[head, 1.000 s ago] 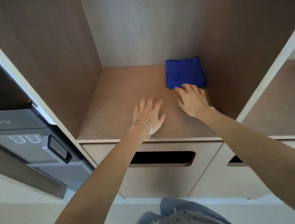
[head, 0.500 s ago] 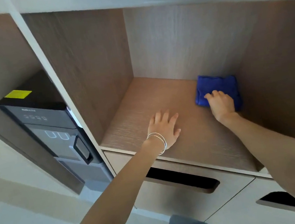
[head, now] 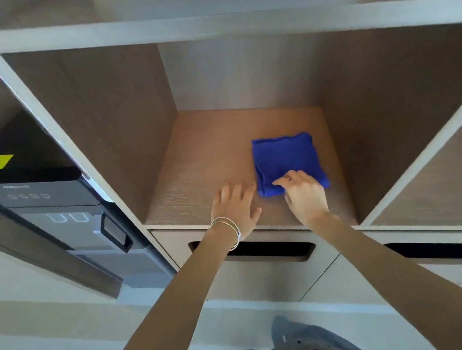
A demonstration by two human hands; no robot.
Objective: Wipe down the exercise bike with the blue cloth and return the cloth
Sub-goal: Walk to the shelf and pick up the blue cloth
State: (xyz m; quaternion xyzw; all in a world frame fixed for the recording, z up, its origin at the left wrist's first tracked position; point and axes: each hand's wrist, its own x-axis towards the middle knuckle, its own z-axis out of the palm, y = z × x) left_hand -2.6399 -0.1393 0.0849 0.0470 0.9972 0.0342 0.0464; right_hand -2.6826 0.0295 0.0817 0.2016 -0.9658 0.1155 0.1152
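Wood-grain shelf (head: 205,154) under flat left hand (head: 237,209); right hand (head: 305,197) curled on blue cloth (head: 284,156).

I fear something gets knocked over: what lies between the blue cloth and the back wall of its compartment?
Only bare wooden shelf board; the head view shows nothing else between the blue cloth and the back wall.

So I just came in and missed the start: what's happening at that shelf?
A person is reaching into an open wooden cubby. Their right hand curls its fingers on the near edge of a folded blue cloth lying on the cubby floor. Their left hand rests flat on the wood just left of it. No exercise bike is in view.
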